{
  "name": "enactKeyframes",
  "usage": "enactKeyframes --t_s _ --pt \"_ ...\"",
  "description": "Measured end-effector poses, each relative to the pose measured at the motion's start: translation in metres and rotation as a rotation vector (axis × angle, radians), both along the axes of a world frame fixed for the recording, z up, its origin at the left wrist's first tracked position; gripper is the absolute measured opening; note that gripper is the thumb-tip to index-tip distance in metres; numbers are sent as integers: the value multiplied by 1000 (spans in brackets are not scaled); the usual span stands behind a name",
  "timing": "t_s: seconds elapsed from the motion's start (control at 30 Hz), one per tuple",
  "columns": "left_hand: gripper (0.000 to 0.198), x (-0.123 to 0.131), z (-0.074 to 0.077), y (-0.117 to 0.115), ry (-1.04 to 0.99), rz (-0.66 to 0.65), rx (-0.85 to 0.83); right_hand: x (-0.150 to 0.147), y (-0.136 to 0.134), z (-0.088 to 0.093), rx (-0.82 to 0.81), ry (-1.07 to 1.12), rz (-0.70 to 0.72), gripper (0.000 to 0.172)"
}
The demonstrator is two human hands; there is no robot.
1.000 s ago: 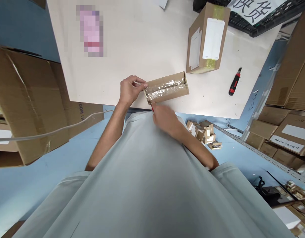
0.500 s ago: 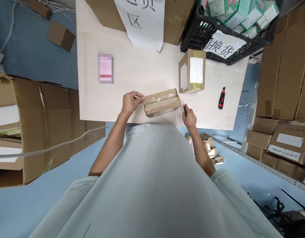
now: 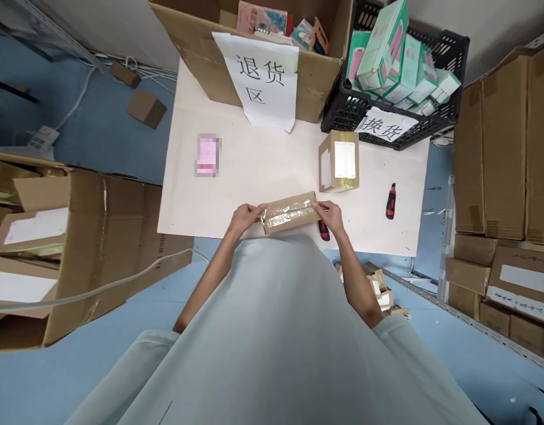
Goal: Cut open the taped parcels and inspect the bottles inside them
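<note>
A small cardboard box [image 3: 289, 212] with shiny clear tape along its top lies near the front edge of the white table. My left hand [image 3: 245, 218] grips its left end, thumb on top. At the other end my right hand [image 3: 330, 215] pinches the right edge between thumb and fingers. Just below that hand a red and black utility knife [image 3: 324, 231] rests on the table, partly covered by the hand. Another red and black box cutter [image 3: 390, 201] lies further right. A taped carton [image 3: 339, 162] with white labels stands behind the box.
At the back are a large open carton [image 3: 314, 88] with a paper sign and a black crate [image 3: 343, 109] of green-and-white boxes. A blurred pink item [image 3: 207, 156] lies on the table [image 3: 183, 200]. Big cartons [image 3: 117, 236] flank the left; stacked cartons [image 3: 504, 147] stand right.
My right hand has let go of the utility knife, which now lies on the table, and has taken hold of the box's right end. The camera view has tilted up.
</note>
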State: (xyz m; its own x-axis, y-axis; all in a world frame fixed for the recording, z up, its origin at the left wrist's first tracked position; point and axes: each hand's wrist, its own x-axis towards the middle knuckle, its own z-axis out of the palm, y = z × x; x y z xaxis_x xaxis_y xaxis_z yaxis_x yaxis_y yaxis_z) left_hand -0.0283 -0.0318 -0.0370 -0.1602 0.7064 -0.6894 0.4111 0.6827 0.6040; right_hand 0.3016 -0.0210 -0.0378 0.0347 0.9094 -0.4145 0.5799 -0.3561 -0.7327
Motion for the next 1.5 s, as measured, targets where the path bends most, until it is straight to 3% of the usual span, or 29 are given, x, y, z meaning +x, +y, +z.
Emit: enactKeyframes --t_s 0.1,0.27,0.37,0.5,0.63,0.7,0.8,0.87,1.0,1.1,1.27,1.5 --pt "45 10 5 1 116 20 63 -8 2 8 11 -28 8 36" --pt "40 7 24 14 219 93 241 -25 4 30 134 -24 -8 54" --pt "34 -2 27 16 193 153 320 -34 4 36 188 37 0 56" --pt "17 -10 12 1 141 169 250 -37 -9 18 71 11 66 50" --pt "39 -12 -12 -22 78 92 63 -30 -28 -10 -143 -10 106 44" --pt "56 -12 -20 -24 32 123 44 -27 -28 -20 -162 3 63 43" --pt "79 -10 -25 -11 -18 238 122 -31 -15 -29 -84 82 -80 55" --pt "82 -9 -24 5 -78 292 168 -38 -1 -32 -37 169 -151 63" --pt "64 -5 -10 35 -101 343 180 -52 19 -24 23 185 -132 67" --pt "54 -2 2 42 -51 377 290 -51 16 -10 88 179 -194 69" --pt "51 1 5 24 -156 397 511 -38 -9 0 162 243 -270 66" --pt "45 2 -30 -16 -175 371 428 -28 -28 -20 127 160 -226 75"
